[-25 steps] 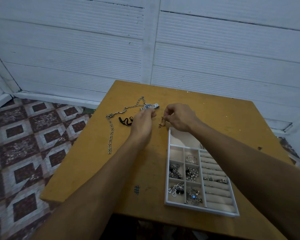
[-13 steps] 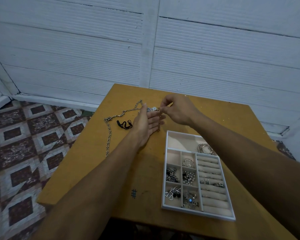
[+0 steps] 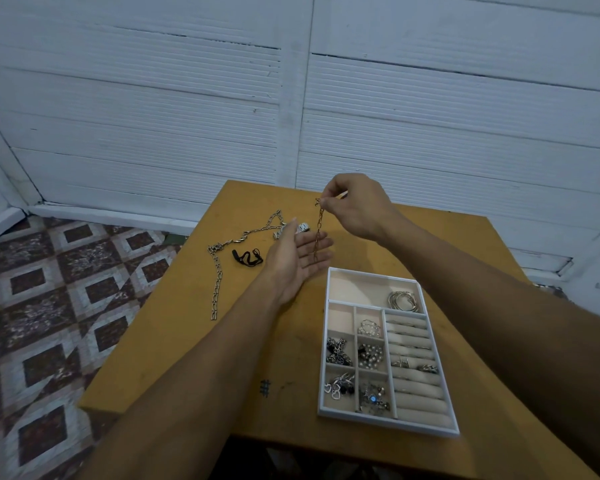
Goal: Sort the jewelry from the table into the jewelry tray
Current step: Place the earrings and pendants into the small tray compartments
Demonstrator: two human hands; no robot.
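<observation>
A: Jewelry in hand now is a thin, dark bronze-coloured link chain (image 3: 318,230), pinched at its top end by the right hand (image 3: 355,206), thumb and fingertips closed tight on it. It hangs straight down.

B: And the left hand (image 3: 297,252)?

A: Flat and spread, palm up, holding nothing. The chain's lower end dangles onto or just above its fingers; I cannot tell whether it touches.

B: How will it handle?

A: Light and limp, I'd judge, with no stiffness at all. It will pool wherever it is lowered, and fine links may snag or knot. Holding one end and letting it coil down seems the safest grip.

B: Where could it go?

A: The white compartmented jewelry tray (image 3: 323,341) sits just right of the left forearm on the ochre wooden table (image 3: 447,244); its far wide compartment holds only silver bangles (image 3: 403,301). Beyond the left hand lie a long silver link chain (image 3: 217,285), a small black cord piece (image 3: 247,258) and a silver watch-like item (image 3: 300,227), partly hidden.
</observation>
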